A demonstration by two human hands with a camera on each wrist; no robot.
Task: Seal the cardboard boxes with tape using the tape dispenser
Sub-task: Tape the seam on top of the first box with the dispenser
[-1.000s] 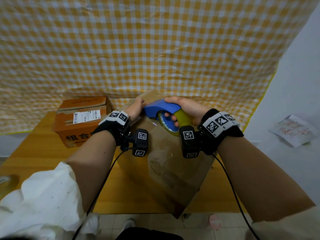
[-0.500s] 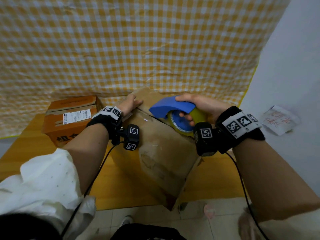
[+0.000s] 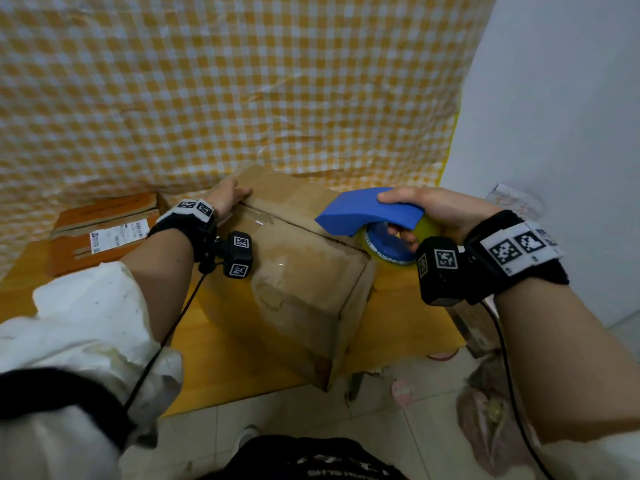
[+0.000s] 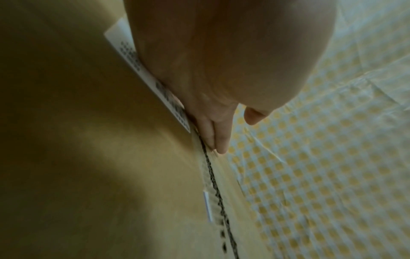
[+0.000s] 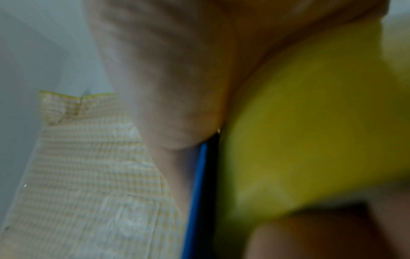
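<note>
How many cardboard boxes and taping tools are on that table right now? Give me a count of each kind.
Cardboard boxes: 2, the plain brown box under the left hand and the orange box behind it
Tape dispensers: 1, the blue tape dispenser gripped by the right hand
Total: 3

I see a matt, scuffed brown cardboard box (image 3: 304, 268) with a glossy clear tape strip (image 3: 256, 216), a smooth blue plastic tape dispenser (image 3: 367, 211) carrying a shiny yellowish roll (image 5: 310, 122), a smooth wooden table (image 3: 225, 355), and a wrinkled, glossy checked plastic sheet (image 3: 225, 84) behind.
</note>
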